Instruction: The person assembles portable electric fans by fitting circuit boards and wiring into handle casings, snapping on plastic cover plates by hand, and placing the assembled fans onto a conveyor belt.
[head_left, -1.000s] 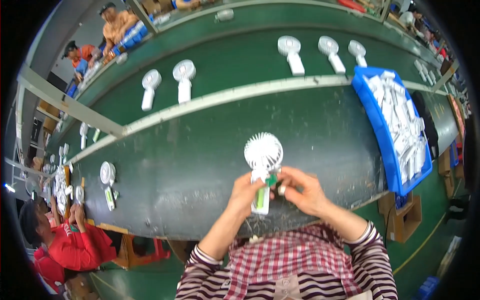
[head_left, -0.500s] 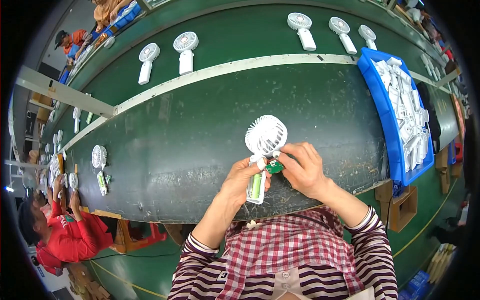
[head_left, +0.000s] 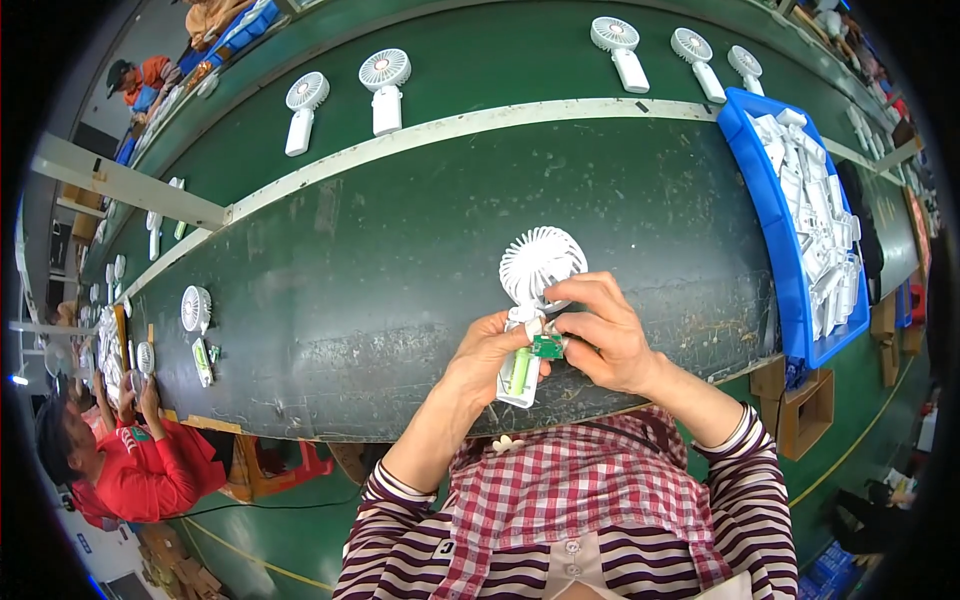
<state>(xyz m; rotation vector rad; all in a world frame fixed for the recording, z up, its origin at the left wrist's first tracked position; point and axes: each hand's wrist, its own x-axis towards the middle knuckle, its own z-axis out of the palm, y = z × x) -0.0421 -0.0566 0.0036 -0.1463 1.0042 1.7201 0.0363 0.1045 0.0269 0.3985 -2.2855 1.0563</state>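
A white handheld fan (head_left: 541,262) with its handle opened up lies between my hands, head pointing away from me. My left hand (head_left: 484,352) is closed around the handle, its thumb pressed near the neck. Inside the handle shows a green battery cell (head_left: 520,371). My right hand (head_left: 606,338) pinches a small green circuit board (head_left: 548,346) at its edge, just beside the handle; the fingertips partly cover it. Another of its fingers reaches up to the lower rim of the fan head.
A blue bin (head_left: 745,160) of white plastic casings (head_left: 822,235) stands at the right. Another opened fan (head_left: 197,312) rests on the bench at left. Beyond the white rail (head_left: 440,135), several finished-looking fans lie on the moving-belt-like green surface (head_left: 500,70). A co-worker in red (head_left: 150,470) sits at left.
The circuit board has shifted toward the handle and turned flatter to view. My right fingers have moved in closer. The fans beyond the rail appear slightly farther up and right.
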